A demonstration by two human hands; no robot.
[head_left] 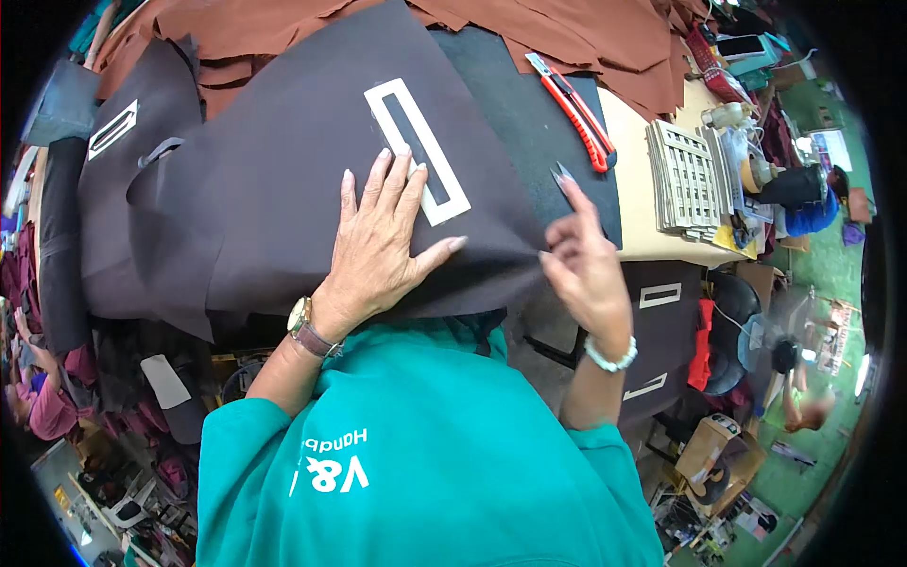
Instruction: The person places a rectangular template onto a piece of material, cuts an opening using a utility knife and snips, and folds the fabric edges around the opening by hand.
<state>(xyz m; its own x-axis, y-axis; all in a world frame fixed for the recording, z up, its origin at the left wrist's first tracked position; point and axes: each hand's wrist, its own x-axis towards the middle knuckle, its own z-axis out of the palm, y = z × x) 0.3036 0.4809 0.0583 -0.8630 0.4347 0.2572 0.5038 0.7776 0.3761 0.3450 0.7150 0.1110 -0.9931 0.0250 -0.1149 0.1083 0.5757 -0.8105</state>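
My left hand (380, 236) lies flat with fingers spread on a large dark brown fabric panel (283, 180). Its fingertips touch the lower side of a white rectangular frame (443, 210) lying on the panel. To the right, my right hand (590, 269) is curled and slightly blurred at the panel's right edge. Pointed blades of what look like thread snips (563, 175) stick out past its index finger; their handle is hidden by the hand. Near the thumb the fabric edge draws to a point, and I cannot tell whether it is pinched.
A red utility knife (576, 113) lies on a dark mat (482, 71). Rust-brown sheets (567, 33) cover the far side. Stacked slotted cards (682, 175) sit at right. Another dark panel with white frames (659, 295) hangs lower right. Other people work at both sides.
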